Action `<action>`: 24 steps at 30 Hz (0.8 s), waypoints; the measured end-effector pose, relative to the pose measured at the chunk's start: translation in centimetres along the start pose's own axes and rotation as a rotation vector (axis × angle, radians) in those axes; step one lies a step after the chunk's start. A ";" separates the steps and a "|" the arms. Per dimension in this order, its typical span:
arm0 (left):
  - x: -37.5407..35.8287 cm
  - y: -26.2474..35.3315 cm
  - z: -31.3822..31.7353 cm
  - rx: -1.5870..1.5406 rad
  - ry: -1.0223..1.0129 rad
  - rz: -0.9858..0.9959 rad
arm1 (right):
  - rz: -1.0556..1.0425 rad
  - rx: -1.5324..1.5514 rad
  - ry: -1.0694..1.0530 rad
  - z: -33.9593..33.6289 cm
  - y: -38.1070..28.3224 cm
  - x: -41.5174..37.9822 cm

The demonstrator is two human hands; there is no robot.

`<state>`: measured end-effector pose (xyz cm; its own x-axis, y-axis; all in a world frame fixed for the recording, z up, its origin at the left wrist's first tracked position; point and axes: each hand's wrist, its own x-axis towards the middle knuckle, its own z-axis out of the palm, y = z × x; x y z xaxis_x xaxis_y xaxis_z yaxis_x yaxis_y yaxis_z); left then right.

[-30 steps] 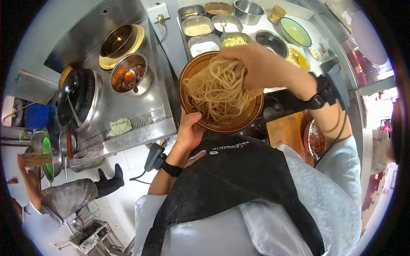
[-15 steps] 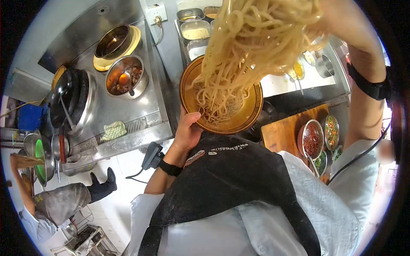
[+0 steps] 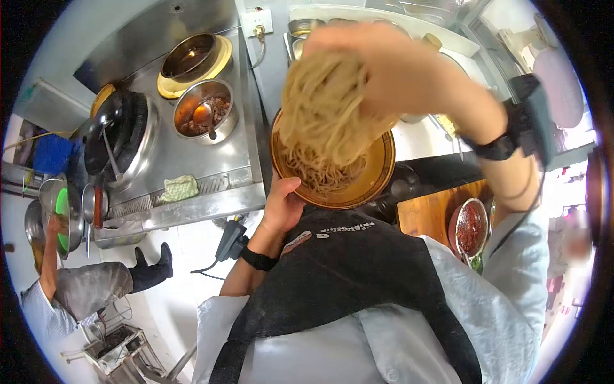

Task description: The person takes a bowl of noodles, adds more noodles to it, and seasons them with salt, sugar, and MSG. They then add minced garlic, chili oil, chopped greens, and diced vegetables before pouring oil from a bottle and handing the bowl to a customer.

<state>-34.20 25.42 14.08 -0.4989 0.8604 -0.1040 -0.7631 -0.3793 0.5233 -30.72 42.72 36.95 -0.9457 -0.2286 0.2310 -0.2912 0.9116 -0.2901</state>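
Observation:
My left hand (image 3: pixel 283 205) grips the near-left rim of a yellow-brown bowl (image 3: pixel 378 169) with a dark patterned edge, the thumb over the rim. In the bowl lies a heap of thin brownish noodles (image 3: pixel 323 176). Over it, my right hand (image 3: pixel 400 70) holds a thick bunch of pale noodles (image 3: pixel 320 105), which hangs down across the bowl's far side and overlaps the heap in this view. Motion blurs the right hand, and its fingertips are hidden behind the noodles and the hand's back.
On the left, a steel counter (image 3: pixel 252 176) carries a pot of dark red food with a ladle (image 3: pixel 203 115), a dark pan (image 3: pixel 188 56) and a folded cloth (image 3: pixel 180 188). At right, a bowl of red sauce (image 3: pixel 471 227) stands by a wooden board (image 3: pixel 422 214). Another person (image 3: pixel 96 288) works far left.
My right hand has moved left and inward over the bowl, bringing the bunch of noodles lower and left. My left hand still holds the bowl. The other person's arm has shifted.

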 end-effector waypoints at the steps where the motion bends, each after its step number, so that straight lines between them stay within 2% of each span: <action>1: -0.2 0.1 -0.2 0.006 0.006 0.007 | -0.009 0.005 0.003 1.9 0.5 0.1; 3: -0.8 0.1 -0.6 -0.037 0.070 0.046 | 0.096 0.051 -0.191 5.0 0.8 -0.1; 7: -1.9 1.0 -0.4 -0.057 0.090 0.153 | -0.047 0.134 -0.287 7.2 1.9 -0.8; 9: -2.4 1.1 -0.8 -0.044 0.121 0.195 | -0.002 0.178 -0.383 6.9 2.9 -0.6; 10: -2.8 1.2 -0.7 -0.047 0.133 0.199 | 0.081 0.149 -0.501 6.8 3.2 -0.4; 11: -3.1 1.3 -0.7 -0.049 0.147 0.203 | 0.069 0.152 -0.503 7.2 3.3 -0.4; 13: -3.5 1.5 -0.6 -0.046 0.170 0.219 | 0.252 0.143 -0.543 9.8 3.8 -0.9; 14: -3.6 1.7 -0.4 -0.041 0.164 0.223 | 0.246 0.147 -0.541 11.5 4.1 -1.2; 16: -3.5 1.7 -0.5 -0.015 0.176 0.223 | 0.209 0.269 -0.274 14.9 5.1 -1.7; 17: -3.7 1.8 -0.3 -0.011 0.180 0.223 | 0.207 0.274 -0.273 15.1 5.1 -1.5; 19: -3.7 1.7 -0.3 -0.052 0.202 0.223 | 0.254 0.615 -0.341 15.5 5.4 -0.9; 20: -3.7 1.7 -0.3 -0.044 0.202 0.222 | 0.253 0.619 -0.335 15.5 5.5 -0.8; 22: -3.6 1.6 -0.4 -0.028 0.178 0.231 | 0.395 0.723 -0.398 15.3 5.5 -0.6; 24: -3.4 1.6 -0.5 -0.031 0.183 0.226 | 0.359 0.663 -0.384 14.3 5.4 -0.2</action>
<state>-33.90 21.73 14.88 -0.7212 0.6784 -0.1404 -0.6351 -0.5666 0.5250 -34.20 42.84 22.05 -0.9453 -0.1733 -0.2763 0.1253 0.5893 -0.7982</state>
